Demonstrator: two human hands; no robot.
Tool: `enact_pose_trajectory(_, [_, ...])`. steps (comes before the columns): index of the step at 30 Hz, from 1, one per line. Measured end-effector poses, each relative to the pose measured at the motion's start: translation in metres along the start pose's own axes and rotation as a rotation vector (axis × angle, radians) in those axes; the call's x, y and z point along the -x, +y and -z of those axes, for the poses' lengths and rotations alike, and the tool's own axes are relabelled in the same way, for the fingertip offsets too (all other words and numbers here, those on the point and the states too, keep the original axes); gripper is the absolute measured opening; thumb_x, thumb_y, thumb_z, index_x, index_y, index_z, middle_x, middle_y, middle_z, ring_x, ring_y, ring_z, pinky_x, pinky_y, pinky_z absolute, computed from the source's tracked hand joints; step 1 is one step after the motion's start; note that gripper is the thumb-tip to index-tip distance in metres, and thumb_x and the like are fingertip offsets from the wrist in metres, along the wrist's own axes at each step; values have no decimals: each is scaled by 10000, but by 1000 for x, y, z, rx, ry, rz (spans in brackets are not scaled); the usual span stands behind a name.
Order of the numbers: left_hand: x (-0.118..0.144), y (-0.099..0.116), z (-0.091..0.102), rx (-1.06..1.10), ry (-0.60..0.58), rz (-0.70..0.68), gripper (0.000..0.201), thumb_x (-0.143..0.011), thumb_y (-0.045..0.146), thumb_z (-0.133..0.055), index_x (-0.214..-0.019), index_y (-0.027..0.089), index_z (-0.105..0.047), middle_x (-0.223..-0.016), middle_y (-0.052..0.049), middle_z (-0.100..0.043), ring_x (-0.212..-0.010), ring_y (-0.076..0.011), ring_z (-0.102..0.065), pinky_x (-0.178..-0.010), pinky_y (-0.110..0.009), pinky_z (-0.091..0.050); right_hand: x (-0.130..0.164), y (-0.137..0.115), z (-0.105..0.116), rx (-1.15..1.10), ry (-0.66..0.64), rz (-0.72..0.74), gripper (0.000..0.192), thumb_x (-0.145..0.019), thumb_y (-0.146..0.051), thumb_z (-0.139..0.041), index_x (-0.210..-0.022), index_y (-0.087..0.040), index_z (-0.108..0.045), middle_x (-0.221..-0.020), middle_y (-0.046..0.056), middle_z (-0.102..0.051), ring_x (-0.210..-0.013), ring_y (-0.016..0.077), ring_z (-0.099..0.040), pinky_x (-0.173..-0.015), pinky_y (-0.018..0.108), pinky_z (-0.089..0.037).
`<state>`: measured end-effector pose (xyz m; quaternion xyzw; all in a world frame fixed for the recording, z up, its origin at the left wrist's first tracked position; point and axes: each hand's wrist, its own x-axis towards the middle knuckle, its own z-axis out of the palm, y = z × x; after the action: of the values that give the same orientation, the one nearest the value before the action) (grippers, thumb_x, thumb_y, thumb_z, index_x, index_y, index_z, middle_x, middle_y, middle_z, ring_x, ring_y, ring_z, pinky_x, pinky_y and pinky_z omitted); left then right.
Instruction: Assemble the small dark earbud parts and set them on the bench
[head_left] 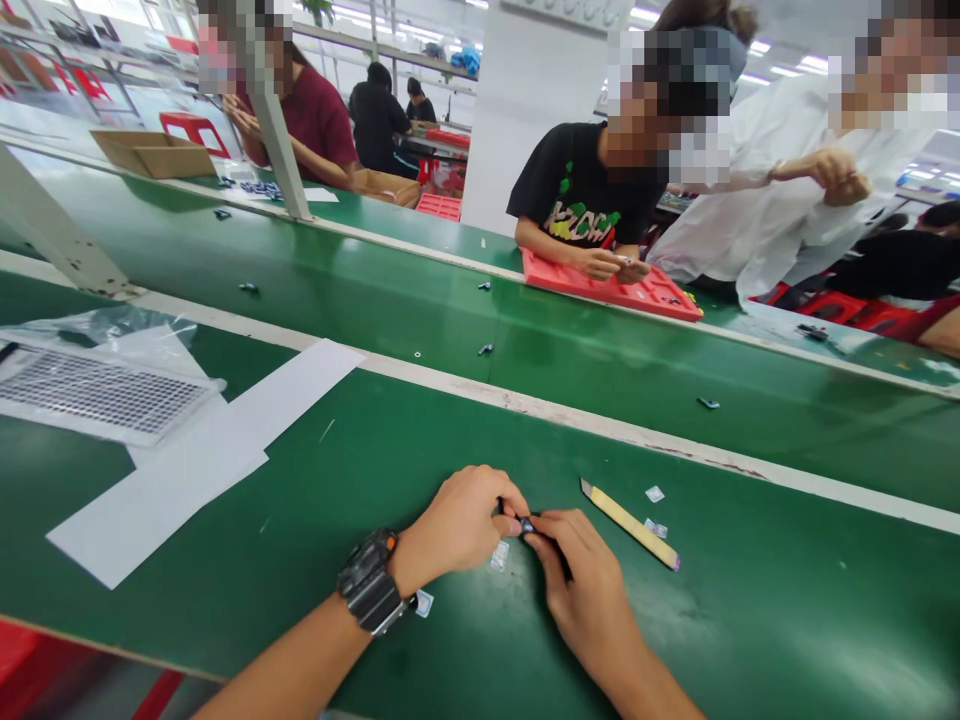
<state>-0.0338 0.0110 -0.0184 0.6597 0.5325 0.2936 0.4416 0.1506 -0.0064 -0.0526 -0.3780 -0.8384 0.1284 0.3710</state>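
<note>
My left hand [461, 522] and my right hand [581, 585] meet over the green table, fingertips pinching one small dark part [526, 525] between them. A black watch sits on my left wrist. A tiny clear square piece [499, 556] lies on the table just under the fingers, and another [424, 602] beside the watch. A yellowish flat stick [630, 524] lies to the right of my right hand, with two more small clear squares [655, 494] near it.
White paper sheets [210, 455] and a perforated tray in plastic [97, 392] lie at the left. A green conveyor belt [570, 370] carries scattered small dark parts. Across it, people work at a red tray [611, 288]; a cardboard box [154, 153] stands far left.
</note>
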Motion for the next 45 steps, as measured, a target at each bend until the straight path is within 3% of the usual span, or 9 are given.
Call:
enact_pose_trajectory(6, [-1, 4, 5, 342, -124, 14, 120, -773, 143, -648, -829, 139, -754, -776, -54, -726, -713, -169, -626, -644, -255, -466, 0, -2, 2, -73, 104, -53, 119, -977, -154, -525, -998, -195, -635, -883, 72, -697, -784, 197, -682, -685, 302, -569])
enact_pose_trajectory(8, [-1, 5, 5, 465, -169, 38, 116, -792, 191, -661, -848, 122, -736, -737, -53, -716, -644, -144, -612, -615, -246, -470, 0, -4, 3, -90, 133, -67, 109, -966, -151, -538, -978, -197, -636, -870, 67, -697, -773, 191, -683, -672, 287, -566])
enact_pose_trajectory(16, [-3, 1, 4, 725, -238, 153, 342, -692, 348, -845, -910, 88, -796, -691, -70, -729, -586, -120, -610, -609, -247, -501, 1, -9, 5, -220, 201, -170, 125, -935, -117, -573, -958, -219, -642, -866, 33, -679, -763, 160, -677, -655, 242, -543])
enact_pose_trajectory(29, [-3, 3, -4, 776, -168, 154, 310, -696, 372, -862, -899, 140, -833, -641, -46, -741, -576, -102, -598, -597, -224, -493, -5, -11, 11, -289, 236, -117, 196, -898, -12, -583, -950, -191, -643, -837, 25, -668, -744, 132, -637, -678, 231, -511])
enact_pose_trajectory(36, [-6, 5, -4, 698, -164, 111, 295, -707, 399, -851, -890, 167, -839, -632, -30, -742, -580, -99, -576, -602, -216, -478, -6, -8, 13, -331, 216, -61, 267, -887, 40, -588, -998, -190, -667, -858, 40, -691, -757, 152, -616, -683, 273, -514])
enact_pose_trajectory(45, [-3, 2, -2, 498, -225, 48, 215, -861, 273, -704, -998, 158, -822, -842, -70, -797, -698, -160, -629, -682, -275, -495, 3, -2, 11, -107, 179, 90, 290, -929, 46, -511, -1085, -169, -626, -877, 94, -684, -784, 206, -569, -675, 355, -533])
